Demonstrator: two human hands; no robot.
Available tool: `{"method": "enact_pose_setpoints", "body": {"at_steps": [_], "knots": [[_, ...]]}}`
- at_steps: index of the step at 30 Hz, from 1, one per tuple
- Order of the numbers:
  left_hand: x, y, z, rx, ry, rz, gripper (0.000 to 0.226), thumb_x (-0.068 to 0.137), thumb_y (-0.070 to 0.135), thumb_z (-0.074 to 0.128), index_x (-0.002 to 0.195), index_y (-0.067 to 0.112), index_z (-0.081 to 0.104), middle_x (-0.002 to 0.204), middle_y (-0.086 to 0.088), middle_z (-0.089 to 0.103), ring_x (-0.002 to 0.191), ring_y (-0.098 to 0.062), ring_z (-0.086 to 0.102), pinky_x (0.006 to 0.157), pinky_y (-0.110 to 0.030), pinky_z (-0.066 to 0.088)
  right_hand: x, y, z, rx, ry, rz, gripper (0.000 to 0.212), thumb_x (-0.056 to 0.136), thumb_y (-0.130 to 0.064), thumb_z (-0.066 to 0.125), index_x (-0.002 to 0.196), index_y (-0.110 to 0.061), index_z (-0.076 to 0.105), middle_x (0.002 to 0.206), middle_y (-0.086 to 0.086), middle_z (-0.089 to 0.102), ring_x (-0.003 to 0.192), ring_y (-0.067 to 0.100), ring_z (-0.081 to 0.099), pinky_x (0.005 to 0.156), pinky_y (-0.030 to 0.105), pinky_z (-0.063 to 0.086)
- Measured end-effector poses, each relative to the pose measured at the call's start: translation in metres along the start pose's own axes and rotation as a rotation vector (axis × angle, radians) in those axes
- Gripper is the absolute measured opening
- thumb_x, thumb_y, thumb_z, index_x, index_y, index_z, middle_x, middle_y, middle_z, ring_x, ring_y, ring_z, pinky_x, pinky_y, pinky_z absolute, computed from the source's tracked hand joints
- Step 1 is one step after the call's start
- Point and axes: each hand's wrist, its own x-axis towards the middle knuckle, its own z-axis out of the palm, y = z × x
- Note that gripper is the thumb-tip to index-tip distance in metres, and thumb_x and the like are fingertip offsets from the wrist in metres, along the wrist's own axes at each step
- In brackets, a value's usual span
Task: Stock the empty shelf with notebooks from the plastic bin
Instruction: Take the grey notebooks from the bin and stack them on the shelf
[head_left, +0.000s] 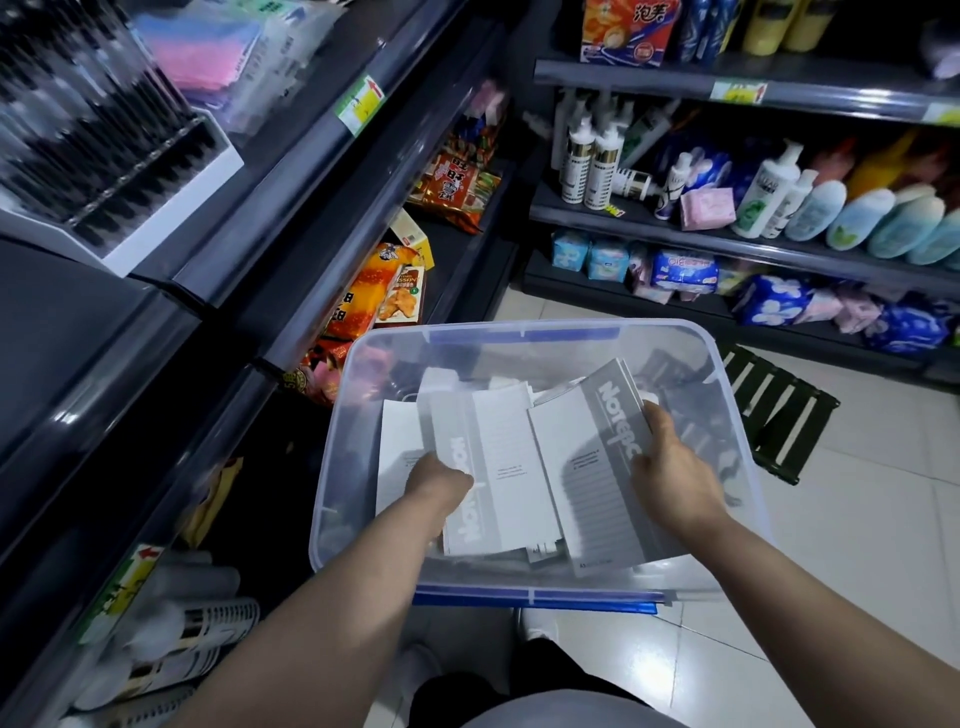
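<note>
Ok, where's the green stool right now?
In the head view the stool stands on the tiled floor just right of the bin, in front of the lower toiletries shelf.

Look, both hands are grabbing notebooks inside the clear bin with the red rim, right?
Not quite: the head view shows the rim of the clear bin is blue, not red. Both the left hand and the right hand do grip notebooks inside it.
</note>
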Motion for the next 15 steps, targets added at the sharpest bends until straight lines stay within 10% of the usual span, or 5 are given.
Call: {"method": "enact_pose_setpoints", "body": {"at_steps": [9, 15], "knots": [[-0.054, 0.034, -0.077, 0.173, 0.286, 0.456, 0.042, 0.095, 0.005, 0.048, 0.134, 0.018, 0.041, 0.104, 0.001, 0.059, 0.082, -0.011, 0.058, 0.062, -0.012, 0.044, -0.003, -0.029, 0.0, 0.113, 0.002, -0.086, 0.059, 0.093, -0.014, 0.044, 0.145, -0.031, 0.022, 0.119, 0.014, 0.062, 0.101, 0.04, 0.06, 0.082, 0.04, 0.046], [-0.091, 0.034, -0.141, 0.13, 0.407, 0.57, 0.067, 0.089, 0.001, 0.053, 0.143, 0.036, 0.033, 0.121, 0.003, 0.063, 0.108, -0.023, 0.06, 0.089, -0.035, 0.047, -0.008, -0.063, -0.009, 0.234, -0.016, -0.252, 0.058, 0.09, -0.01, 0.046, 0.139, -0.035, 0.027, 0.118, 0.011, 0.064, 0.101, 0.04, 0.059, 0.079, 0.038, 0.043]]}}
